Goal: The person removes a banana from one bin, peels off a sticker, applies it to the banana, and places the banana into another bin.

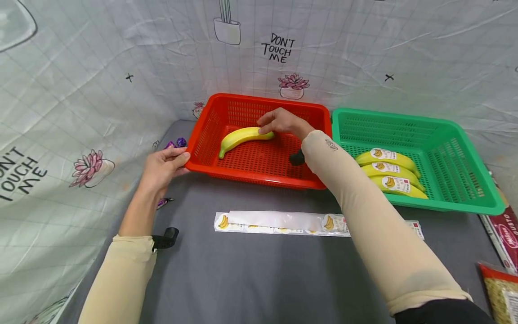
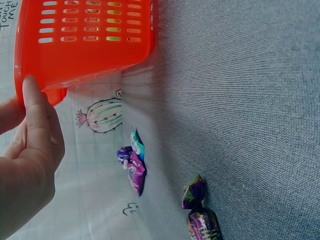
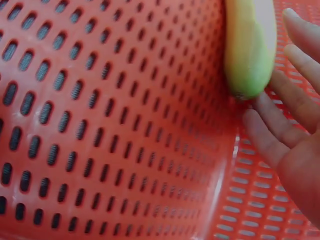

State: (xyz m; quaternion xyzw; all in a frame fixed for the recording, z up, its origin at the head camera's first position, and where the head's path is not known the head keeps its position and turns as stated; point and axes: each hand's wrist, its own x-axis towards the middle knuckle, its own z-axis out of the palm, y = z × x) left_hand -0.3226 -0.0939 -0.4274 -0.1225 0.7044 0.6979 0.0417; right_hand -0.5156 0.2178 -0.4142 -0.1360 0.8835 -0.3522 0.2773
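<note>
A red plastic basket point(image 1: 259, 173) stands against the back wall with a single banana point(image 1: 242, 136) inside. My left hand point(image 1: 163, 165) pinches the basket's left front corner; the left wrist view shows fingers point(image 2: 37, 112) at its rim. Over the basket, my right hand point(image 1: 282, 121) is at the banana's right end. In the right wrist view its fingers point(image 3: 272, 120) are loosely spread beside the banana's tip point(image 3: 247, 80) and do not close round it. Whether they touch it, I cannot tell. No sticker shows on this banana.
A green basket point(image 1: 441, 204) to the right holds three bananas point(image 1: 394, 173) with labels. In front lies a strip of banana stickers point(image 1: 275, 220), partly behind the right forearm. Wrapped candies point(image 2: 134, 170) lie left. A red box point(image 1: 503, 229) and a bag of grains point(image 1: 499, 288) are at far right.
</note>
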